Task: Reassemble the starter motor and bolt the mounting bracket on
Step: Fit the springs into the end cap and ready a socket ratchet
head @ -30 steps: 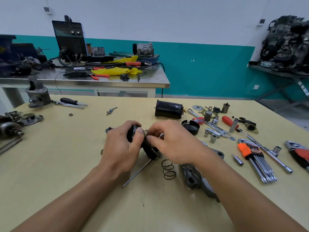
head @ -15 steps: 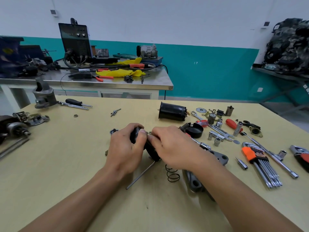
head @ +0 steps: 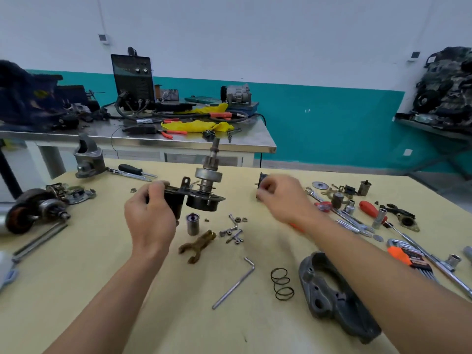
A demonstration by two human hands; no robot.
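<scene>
My left hand point(head: 150, 215) grips the black solenoid end of a starter sub-assembly point(head: 201, 200), held above the table. Its drive gear and shaft point(head: 210, 172) stand upright. My right hand point(head: 281, 198) is blurred, off to the right, its curled fingers at the black motor housing point(head: 263, 178), which it mostly hides. I cannot tell whether it holds anything. On the table below lie a brown fork lever point(head: 198, 245), a small metal plunger point(head: 192, 224), loose bolts and nuts point(head: 233, 229), a spring point(head: 281, 283) and the grey cast nose housing point(head: 332, 295).
A bent hex key point(head: 235, 282) lies near the spring. Sockets, wrenches, a red-handled screwdriver point(head: 370, 209) and an orange hex key set point(head: 408, 259) crowd the right side. An armature point(head: 35, 208) and other castings sit at the left. A steel bench point(head: 194, 145) stands behind.
My hands have come apart. The left has lifted the assembly up and to the left; the right has let go and swung right toward the black housing. The parts underneath now show.
</scene>
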